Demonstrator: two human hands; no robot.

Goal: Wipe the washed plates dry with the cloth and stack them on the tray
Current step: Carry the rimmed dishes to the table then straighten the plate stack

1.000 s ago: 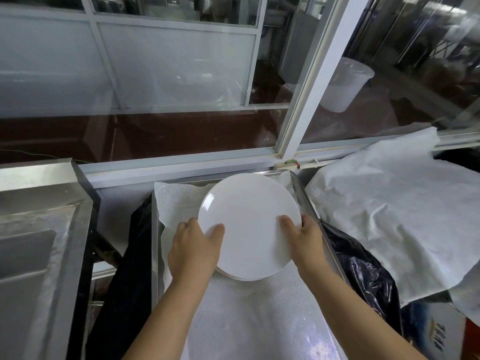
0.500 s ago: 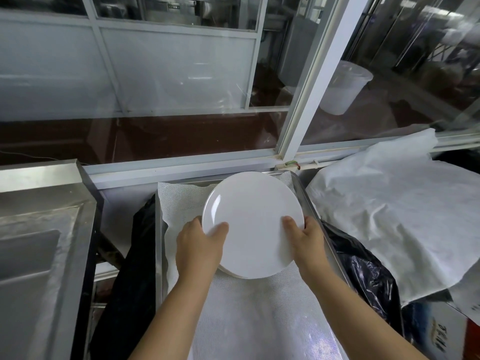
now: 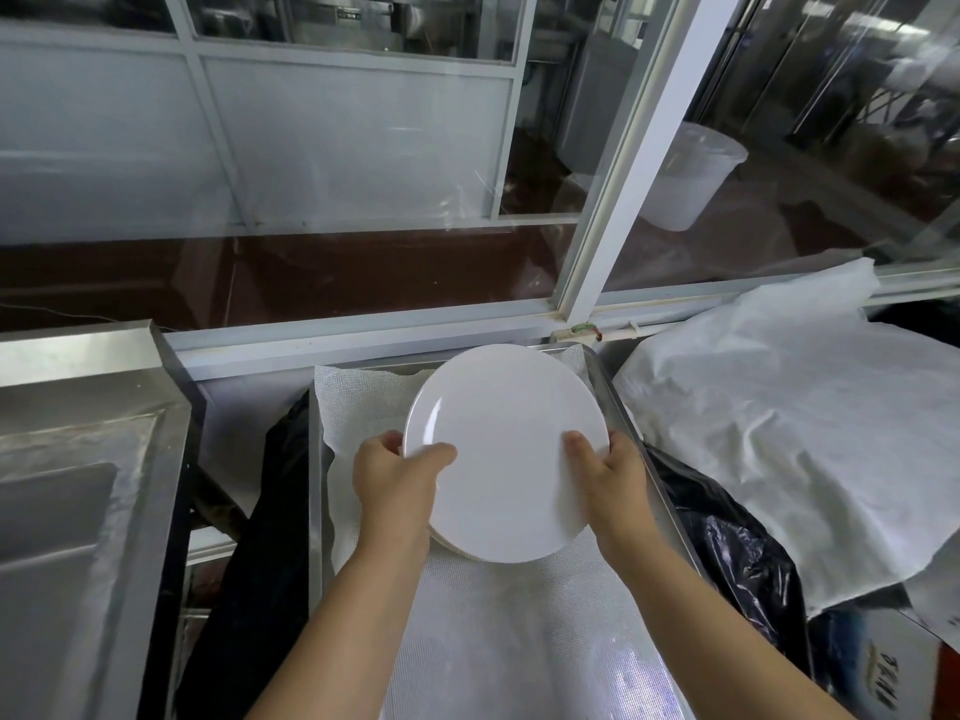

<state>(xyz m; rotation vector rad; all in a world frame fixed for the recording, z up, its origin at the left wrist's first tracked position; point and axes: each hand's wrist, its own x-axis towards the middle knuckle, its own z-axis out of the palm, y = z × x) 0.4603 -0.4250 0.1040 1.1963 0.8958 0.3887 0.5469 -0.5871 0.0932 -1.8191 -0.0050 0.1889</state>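
Two hands in view, both on one white plate (image 3: pixel 506 444). Left hand (image 3: pixel 397 478) grips the plate's near-left rim, thumb curled over the top face, fingers under. Right hand (image 3: pixel 608 478) grips the near-right rim the same way, thumb on top. The plate sits tilted, far edge higher, over a stack of plates (image 3: pixel 457 547) whose rims show just below its near edge; count in the stack can't be read. Stack sits on one steel tray (image 3: pixel 615 407) lined with white mesh cloth (image 3: pixel 493 631). One steel sink unit (image 3: pixel 78 459) to the left. One crumpled white sheet (image 3: pixel 779 433) to the right, over black plastic bag (image 3: pixel 727 553). One white bucket (image 3: pixel 685 174) behind the window glass.
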